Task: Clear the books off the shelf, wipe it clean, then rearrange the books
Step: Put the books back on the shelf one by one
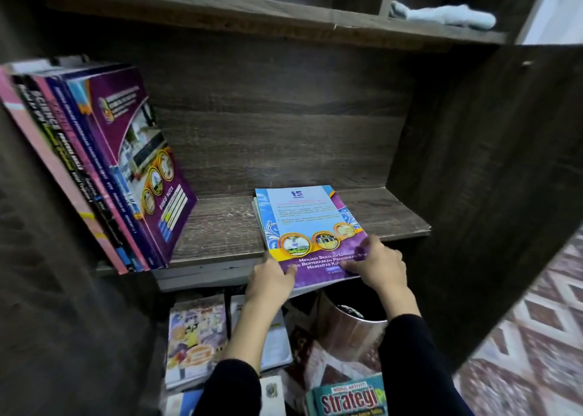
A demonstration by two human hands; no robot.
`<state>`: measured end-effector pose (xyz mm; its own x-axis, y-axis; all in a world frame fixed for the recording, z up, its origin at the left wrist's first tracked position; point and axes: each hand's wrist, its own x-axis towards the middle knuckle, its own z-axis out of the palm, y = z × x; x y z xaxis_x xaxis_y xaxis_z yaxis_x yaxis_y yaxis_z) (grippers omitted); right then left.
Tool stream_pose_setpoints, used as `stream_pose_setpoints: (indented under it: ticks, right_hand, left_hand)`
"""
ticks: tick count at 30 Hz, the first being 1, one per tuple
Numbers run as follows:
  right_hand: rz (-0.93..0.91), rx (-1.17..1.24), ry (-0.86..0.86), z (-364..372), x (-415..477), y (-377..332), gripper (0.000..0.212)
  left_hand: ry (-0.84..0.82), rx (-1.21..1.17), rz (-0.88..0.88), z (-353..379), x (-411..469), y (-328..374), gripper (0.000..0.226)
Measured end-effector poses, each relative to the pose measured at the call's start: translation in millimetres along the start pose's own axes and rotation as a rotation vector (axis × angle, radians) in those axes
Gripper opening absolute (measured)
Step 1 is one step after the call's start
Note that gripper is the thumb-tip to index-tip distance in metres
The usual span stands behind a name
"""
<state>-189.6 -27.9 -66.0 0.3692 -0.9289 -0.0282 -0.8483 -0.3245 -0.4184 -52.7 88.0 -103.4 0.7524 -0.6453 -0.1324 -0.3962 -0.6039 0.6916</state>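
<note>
Both hands hold a flat stack of books at the front edge of the shelf.

Nearest, on the floor below, a Strategi book (347, 400) lies among other books. Above it the left hand (271, 277) pinches the near left corner of the flat stack of books (309, 223), thumb on the purple cover. The right hand (378, 264) grips the near right corner, thumb and one finger on top. The stack lies right of the middle of the shelf (220, 226) and overhangs its front edge. At the left end stand the leaning books (126, 169). Farthest, a blue cloth (441, 15) lies on the upper shelf (284, 18), near its right end.
</note>
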Motion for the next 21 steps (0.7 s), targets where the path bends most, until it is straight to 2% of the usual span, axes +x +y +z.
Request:
stream_pose_setpoints:
  ticks: [4,6,9,11,14,17,21]
  right_hand:
    - [0.051,0.101,-0.015,0,-5,-4,0.085]
    - [0.078,0.211,-0.043,-1,-4,-2,0.092]
    - [0.121,0.600,-0.105,-2,-2,1,0.095]
    - [0.160,0.890,-0.152,-2,-2,3,0.090]
    - [0.216,1.225,-0.276,-1,-1,4,0.075]
    - [0.169,1.247,-0.380,1,-4,3,0.073]
    - [0.103,1.222,-0.390,3,-3,0,0.076]
  left_hand:
    - [-0.021,-0.032,0.030,-8,6,-8,0.039]
    - [-0.030,-0.144,0.026,-15,8,-12,0.028]
    - [-0.018,-0.421,-0.019,-23,8,-15,0.026]
    - [-0.029,-0.604,-0.082,-28,5,-16,0.027]
    - [-0.168,-0.773,-0.132,-33,1,-22,0.028]
    - [-0.231,-0.761,-0.099,-35,-1,-26,0.031]
    - [-0.205,-0.766,0.022,-39,1,-28,0.039]
